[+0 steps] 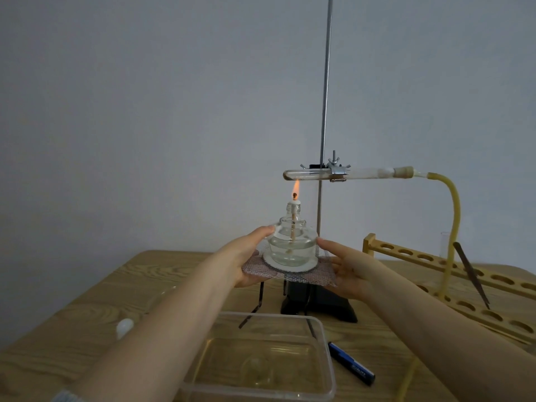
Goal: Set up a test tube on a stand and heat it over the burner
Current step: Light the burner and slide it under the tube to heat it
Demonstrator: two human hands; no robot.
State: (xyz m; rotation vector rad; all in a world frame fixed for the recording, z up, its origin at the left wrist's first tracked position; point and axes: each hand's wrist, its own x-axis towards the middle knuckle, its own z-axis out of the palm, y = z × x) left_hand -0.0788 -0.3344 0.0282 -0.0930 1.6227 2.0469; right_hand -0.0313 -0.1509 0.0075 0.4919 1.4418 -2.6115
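Only legible writing: "QUALITY" on blue-black lighter (351, 363) near plastic tub (324, 329).

I see an orange flame (296, 187), yellow hose (454, 210), tan wood-grain desk (87, 300), grey mesh (261, 269), and a blue-black lighter (351, 363), I think.

Tripod (256, 307) top behind mesh (316, 275), container (324, 338) cropped below, pen (352, 363) label perhaps "QUALITY"
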